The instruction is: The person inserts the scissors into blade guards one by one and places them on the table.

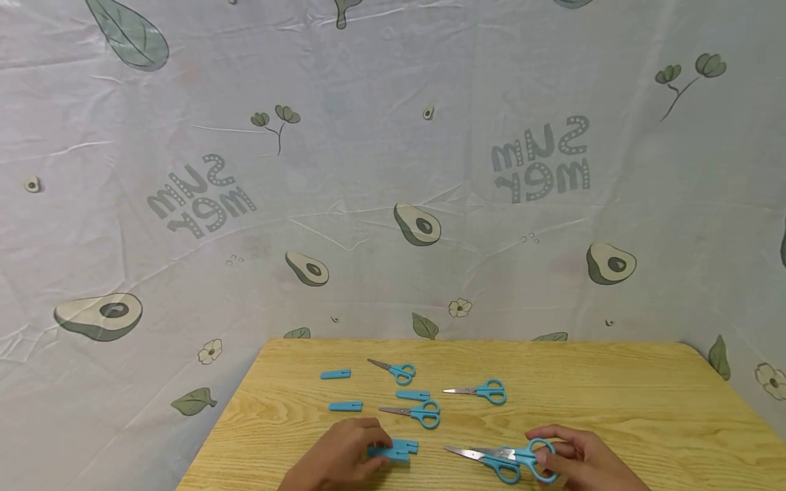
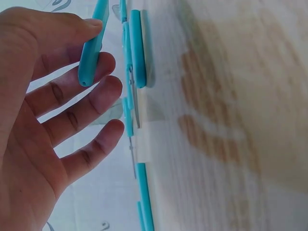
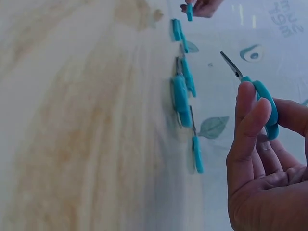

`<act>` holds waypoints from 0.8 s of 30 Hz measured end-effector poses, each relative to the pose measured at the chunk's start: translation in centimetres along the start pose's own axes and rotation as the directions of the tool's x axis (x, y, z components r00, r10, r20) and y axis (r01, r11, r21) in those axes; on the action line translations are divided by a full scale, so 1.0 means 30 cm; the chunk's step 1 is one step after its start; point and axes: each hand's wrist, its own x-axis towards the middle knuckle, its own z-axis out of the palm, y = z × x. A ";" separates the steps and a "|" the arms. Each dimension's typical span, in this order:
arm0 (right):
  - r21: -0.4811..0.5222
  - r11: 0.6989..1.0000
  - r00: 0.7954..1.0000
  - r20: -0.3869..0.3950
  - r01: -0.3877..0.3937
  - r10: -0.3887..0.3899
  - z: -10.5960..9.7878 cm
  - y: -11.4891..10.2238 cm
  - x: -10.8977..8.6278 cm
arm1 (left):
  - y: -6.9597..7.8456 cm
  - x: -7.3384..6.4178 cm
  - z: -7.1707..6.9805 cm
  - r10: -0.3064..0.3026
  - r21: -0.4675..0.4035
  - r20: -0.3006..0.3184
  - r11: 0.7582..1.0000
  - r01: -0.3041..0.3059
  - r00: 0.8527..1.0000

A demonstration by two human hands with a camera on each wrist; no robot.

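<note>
My left hand [image 1: 340, 451] pinches a blue scissors cover [image 2: 91, 55] between thumb and fingertips, above the table in the left wrist view. Another blue cover [image 1: 410, 447] lies just behind it and overlaps it in the head view. At the right, thumb and fingers of my right hand [image 1: 583, 455] hold a pair of blue-handled scissors [image 3: 264, 103] by the handles, blades pointing left and raised off the table. Beneath them in the head view lies a second pair of scissors [image 1: 502, 470]. The held scissors have bare metal blades, closed together.
Farther back on the wooden table [image 1: 602, 382] lie three more blue scissors, at the back [image 1: 402, 373], the middle [image 1: 425, 413] and the right [image 1: 491, 391]. Loose covers [image 1: 335, 374] lie among them and to their left. A patterned sheet [image 1: 368, 170] hangs behind the table.
</note>
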 end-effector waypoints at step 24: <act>-0.042 0.999 0.998 -0.065 -0.022 0.019 -0.089 -0.087 0.017 | -0.006 0.077 -0.090 -0.058 -0.054 -0.062 0.997 0.054 0.996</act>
